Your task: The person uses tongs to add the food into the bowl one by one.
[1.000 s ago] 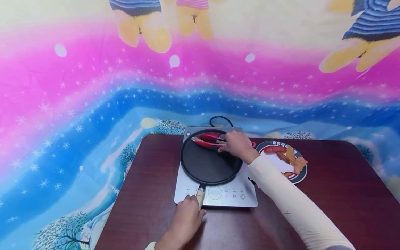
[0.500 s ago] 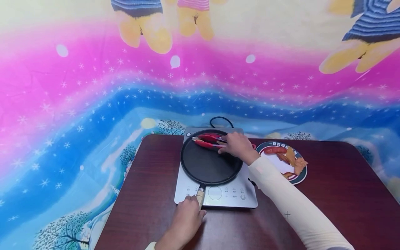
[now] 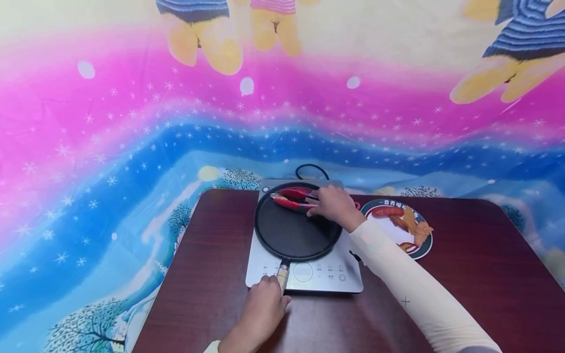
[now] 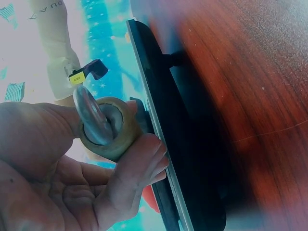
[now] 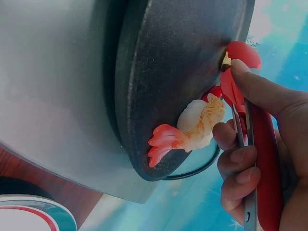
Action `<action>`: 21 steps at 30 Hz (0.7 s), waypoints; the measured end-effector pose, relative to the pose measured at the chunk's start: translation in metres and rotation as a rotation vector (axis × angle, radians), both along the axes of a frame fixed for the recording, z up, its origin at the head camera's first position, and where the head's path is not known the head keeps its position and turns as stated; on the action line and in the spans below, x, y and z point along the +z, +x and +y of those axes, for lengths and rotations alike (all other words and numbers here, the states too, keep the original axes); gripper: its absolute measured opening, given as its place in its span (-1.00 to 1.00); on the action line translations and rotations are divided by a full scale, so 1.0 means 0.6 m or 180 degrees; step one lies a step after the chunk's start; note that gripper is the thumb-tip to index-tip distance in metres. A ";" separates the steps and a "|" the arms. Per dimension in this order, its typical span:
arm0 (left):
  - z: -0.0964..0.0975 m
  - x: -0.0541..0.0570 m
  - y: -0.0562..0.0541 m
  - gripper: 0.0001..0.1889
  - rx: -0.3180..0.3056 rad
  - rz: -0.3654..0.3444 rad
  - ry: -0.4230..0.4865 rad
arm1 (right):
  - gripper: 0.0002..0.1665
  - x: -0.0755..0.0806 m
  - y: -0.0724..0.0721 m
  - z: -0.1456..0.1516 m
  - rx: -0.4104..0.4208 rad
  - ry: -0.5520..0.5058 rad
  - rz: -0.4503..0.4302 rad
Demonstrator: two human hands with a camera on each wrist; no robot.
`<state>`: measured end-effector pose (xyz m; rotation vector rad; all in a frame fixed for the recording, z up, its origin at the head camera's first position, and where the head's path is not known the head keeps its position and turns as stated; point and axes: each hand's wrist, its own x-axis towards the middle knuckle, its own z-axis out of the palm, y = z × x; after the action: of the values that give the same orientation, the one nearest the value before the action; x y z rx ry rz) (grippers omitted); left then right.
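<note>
In the head view my left hand [image 3: 264, 305] grips the wrapped handle [image 3: 283, 278] of a flat black frying pan [image 3: 297, 235]. The left wrist view shows that handle's end with a metal hanging loop [image 4: 94, 115] between my thumb and fingers. With my right hand [image 3: 337, 205] I hold red-handled tongs [image 5: 267, 168], their red heads [image 5: 244, 54] low over the pan's far side. A shrimp-like piece [image 5: 197, 126], white and browned with a red tail, lies in the pan near the tongs. My hand partly hides it in the head view.
Beneath the pan is a silver induction cooker [image 3: 348, 284], with a black cord [image 3: 312, 165] looping behind it. To the right stands a plate [image 3: 384, 230] with a sausage [image 3: 388, 211] and several other food pieces. A printed cloth [image 3: 132, 122] hangs behind the wooden table [image 3: 198, 274].
</note>
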<state>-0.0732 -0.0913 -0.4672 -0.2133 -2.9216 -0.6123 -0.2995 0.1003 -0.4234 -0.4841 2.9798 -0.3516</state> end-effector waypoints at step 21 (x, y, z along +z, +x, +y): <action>0.001 0.000 0.002 -0.61 0.0009 -0.0030 -0.0048 | -0.09 0.027 0.016 0.014 0.0068 -0.0144 0.0141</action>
<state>-0.0719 -0.0904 -0.4674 -0.2084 -2.9359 -0.5928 -0.2901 0.1085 -0.4074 -0.5349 3.0127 -0.4126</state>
